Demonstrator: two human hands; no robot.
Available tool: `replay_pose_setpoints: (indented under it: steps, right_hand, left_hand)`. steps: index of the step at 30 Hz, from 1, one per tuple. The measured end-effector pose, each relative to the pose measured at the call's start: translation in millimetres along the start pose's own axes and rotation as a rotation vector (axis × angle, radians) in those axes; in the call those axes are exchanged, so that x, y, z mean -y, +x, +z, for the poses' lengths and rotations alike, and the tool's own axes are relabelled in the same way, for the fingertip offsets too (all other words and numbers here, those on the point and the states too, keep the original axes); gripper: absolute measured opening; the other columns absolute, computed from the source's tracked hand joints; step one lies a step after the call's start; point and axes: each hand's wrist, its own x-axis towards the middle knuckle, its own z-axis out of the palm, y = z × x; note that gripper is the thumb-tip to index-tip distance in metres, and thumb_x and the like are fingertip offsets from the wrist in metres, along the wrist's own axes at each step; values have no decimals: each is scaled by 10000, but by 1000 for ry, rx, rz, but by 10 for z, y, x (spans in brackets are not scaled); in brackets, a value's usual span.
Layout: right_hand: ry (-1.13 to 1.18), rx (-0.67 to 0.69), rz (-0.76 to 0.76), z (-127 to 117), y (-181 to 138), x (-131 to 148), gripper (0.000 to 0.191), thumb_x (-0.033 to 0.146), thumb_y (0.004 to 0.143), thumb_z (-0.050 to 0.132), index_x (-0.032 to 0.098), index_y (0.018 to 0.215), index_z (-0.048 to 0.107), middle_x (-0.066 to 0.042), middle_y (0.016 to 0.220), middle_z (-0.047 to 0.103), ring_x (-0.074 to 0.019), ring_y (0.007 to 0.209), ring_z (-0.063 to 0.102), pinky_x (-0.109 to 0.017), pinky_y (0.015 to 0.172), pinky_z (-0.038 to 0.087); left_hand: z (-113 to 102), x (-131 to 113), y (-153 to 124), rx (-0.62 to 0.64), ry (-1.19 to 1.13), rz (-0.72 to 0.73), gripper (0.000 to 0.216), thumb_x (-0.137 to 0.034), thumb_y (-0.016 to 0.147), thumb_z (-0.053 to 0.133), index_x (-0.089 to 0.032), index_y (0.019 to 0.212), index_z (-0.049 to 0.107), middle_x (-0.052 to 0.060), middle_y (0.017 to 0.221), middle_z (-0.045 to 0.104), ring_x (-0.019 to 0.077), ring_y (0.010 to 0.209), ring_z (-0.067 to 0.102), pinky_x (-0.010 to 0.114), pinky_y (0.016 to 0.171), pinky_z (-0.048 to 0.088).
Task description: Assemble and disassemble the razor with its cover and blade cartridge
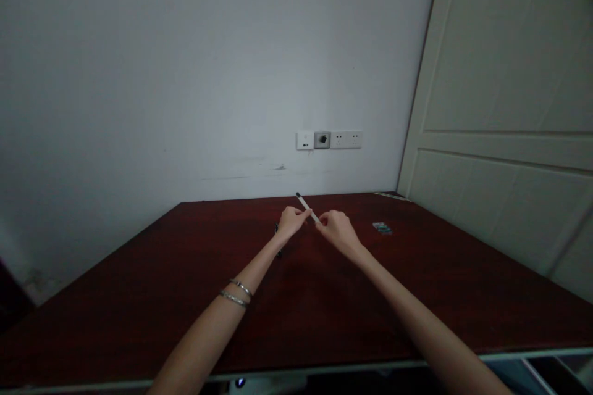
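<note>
A slim white pen-like stick (303,202) with a dark tip slants up and to the left above the table. My left hand (293,220) pinches it around its middle, thumb and fingers together. My right hand (338,228) is closed on its lower right end, hiding that end. Under my left wrist lies a thin black object (278,253), mostly covered by the wrist, so its kind is unclear. To the right of my right hand, a small clear packet (382,228) with greenish contents rests flat on the table.
The dark red wooden table (185,271) reaches back to a white wall with a row of sockets (345,139). A pale panelled door (504,105) stands along the right side. A thin pale strip (393,196) lies at the back right corner.
</note>
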Motion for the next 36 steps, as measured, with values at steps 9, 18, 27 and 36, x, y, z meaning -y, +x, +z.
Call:
replay_pose_setpoints:
  steps: [9,18,27,36]
  right_hand:
    - [-100,98,-27,189,-114,161,203,253,783,523,136,862,669,-145,915,671,-244,849,631,-254,697,406]
    - [-57,189,-32,416,-65,267,224,242,738,579,122,910,661,-152,924,670,-263,869,638,-286,722,433]
    - [-27,257,-35,593,-87,297,270,220,725,589,128,973,647,-147,967,671,-255,898,635,-271,733,444]
    - [-32,311,-71,686,-93,309,348,205,718,585,141,1059,610,-133,1005,658,-247,950,614,-284,772,439]
  left_hand:
    - [-91,67,45,112,51,-102,359,-443,756,546,-141,649,709,68,677,696,164,707,640,204,614,435]
    - [-81,114,116,133,319,-225,264,-359,647,634,-152,800,690,123,886,697,253,892,640,266,695,472]
    - [34,235,141,169,448,-249,356,-394,594,686,-167,868,684,160,1001,671,297,954,623,304,738,481]
    - [182,349,197,228,521,-193,359,-337,544,732,-151,851,706,188,974,674,323,958,620,327,763,482]
